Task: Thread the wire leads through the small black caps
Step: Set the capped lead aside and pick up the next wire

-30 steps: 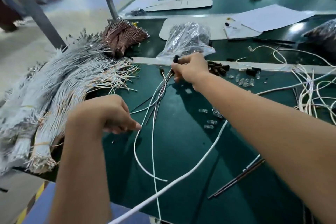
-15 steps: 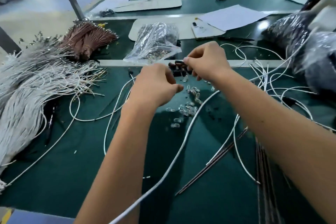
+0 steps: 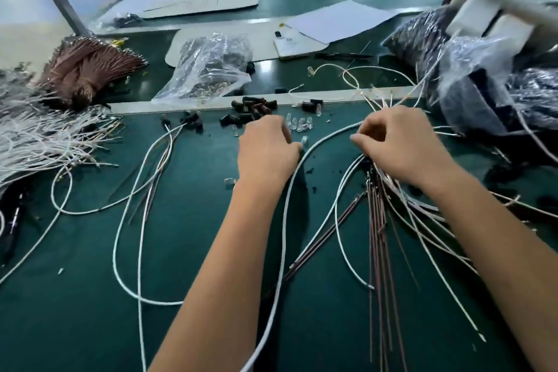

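Black caps [image 3: 252, 110] lie in a loose heap on the green mat [image 3: 196, 251], close to the pale strip that crosses the bench, with a few more scattered to the left at the ends of some white and dark leads [image 3: 169, 142]. Just right of the heap sit small clear plastic pieces [image 3: 299, 124]. The left hand [image 3: 267, 149] is directly in front of the caps, back upward, fingers curled down toward the mat beside a long white wire [image 3: 283, 235]; what it holds, if anything, is hidden under the knuckles, so I cannot tell whether it grips something. The right hand [image 3: 398, 145] is further right, fingers curled in a pinch over a fan of thin wire leads [image 3: 380, 220], brown and white, which spread out from beneath it toward the near edge; it appears to grip them at their upper ends. Further out, a large bundle of white wires [image 3: 36, 142] lies on the left side of the mat, and behind it a brown bundle [image 3: 87, 66]. Beyond the pale strip a clear plastic bag [image 3: 208, 66] of small parts rests on the bench, with a white sheet of paper [image 3: 338, 19] behind it to the right. Dark bags wrapped in plastic [image 3: 471, 78] are piled at the right edge.
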Demonstrator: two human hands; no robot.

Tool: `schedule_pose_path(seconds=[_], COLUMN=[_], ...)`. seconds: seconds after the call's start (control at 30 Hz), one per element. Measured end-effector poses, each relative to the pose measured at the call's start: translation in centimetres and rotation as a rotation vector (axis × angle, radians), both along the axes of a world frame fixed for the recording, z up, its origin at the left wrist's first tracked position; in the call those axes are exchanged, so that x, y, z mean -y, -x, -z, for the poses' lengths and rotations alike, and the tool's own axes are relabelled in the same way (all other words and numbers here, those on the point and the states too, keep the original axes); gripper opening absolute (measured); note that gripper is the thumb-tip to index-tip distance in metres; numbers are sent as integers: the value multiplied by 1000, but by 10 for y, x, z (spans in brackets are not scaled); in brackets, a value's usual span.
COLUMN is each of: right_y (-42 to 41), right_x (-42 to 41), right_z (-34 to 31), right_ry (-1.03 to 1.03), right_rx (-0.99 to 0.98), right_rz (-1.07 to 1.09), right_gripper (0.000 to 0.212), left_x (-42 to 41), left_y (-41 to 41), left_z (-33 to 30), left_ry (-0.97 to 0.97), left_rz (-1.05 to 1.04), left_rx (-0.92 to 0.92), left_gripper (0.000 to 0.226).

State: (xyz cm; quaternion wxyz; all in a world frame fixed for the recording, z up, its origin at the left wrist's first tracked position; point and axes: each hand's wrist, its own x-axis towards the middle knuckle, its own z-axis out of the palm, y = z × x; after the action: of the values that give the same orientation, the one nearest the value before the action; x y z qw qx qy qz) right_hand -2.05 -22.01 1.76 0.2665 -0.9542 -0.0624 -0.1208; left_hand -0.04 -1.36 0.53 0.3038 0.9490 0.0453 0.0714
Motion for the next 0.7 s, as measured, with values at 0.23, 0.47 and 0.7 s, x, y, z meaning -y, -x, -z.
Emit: schedule_pose_path(seconds=[0.23, 0.47, 0.7], right_y=[5, 8, 6], right_x=[-4, -7, -5], right_z=[16, 15, 16], right_ry=[24, 170, 144], right_rx=[104, 77, 79], right_rz=[-74, -90, -109], right_gripper=[17, 25, 21], left_x=[4, 23, 41], left_y=[-6, -45, -56], left_z=[7, -1, -7], left_ry=[-68, -289, -288], left_rz=[-62, 194, 111], left_rx=[280, 244, 209], left_gripper=[14, 42, 23])
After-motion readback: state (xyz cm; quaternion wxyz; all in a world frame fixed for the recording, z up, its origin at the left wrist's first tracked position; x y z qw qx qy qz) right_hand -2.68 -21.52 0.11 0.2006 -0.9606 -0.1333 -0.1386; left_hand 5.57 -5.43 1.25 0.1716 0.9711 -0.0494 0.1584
